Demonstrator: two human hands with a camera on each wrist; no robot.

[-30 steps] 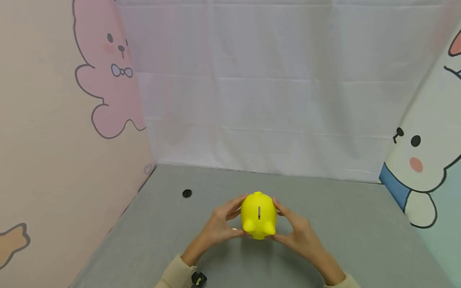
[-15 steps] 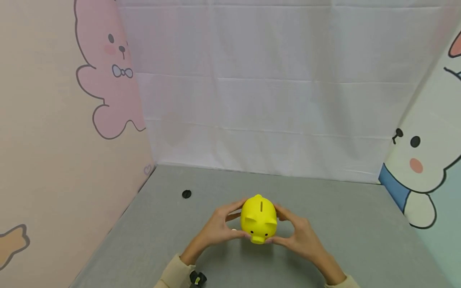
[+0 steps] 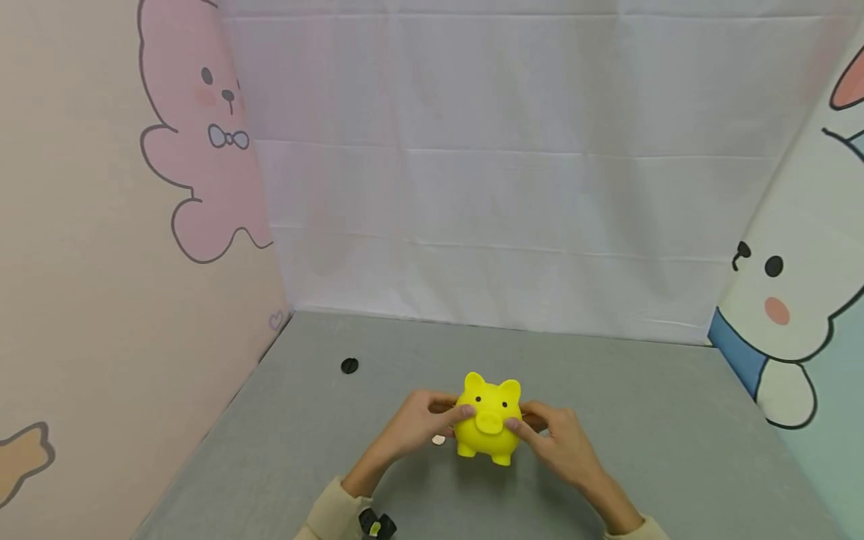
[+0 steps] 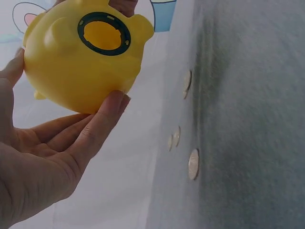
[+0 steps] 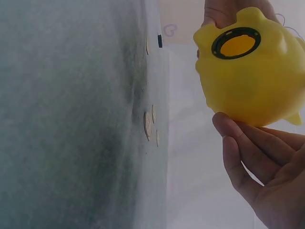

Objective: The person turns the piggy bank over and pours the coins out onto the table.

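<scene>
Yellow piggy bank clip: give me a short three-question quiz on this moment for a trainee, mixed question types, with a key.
1. True or false: the yellow piggy bank is held between the left hand and the right hand.
2. Multiple choice: in the wrist views, the round hole in the bank's underside is A) plugged with a black stopper, B) open, with only a black ring round it, C) taped over.
3. Fill in: loose on the grey table under the bank lie several ____.

Key: 1 true; 2 B; 3 coins. A small black piece also lies apart on the table, toward the far left; whether it is the stopper cannot be told.
</scene>
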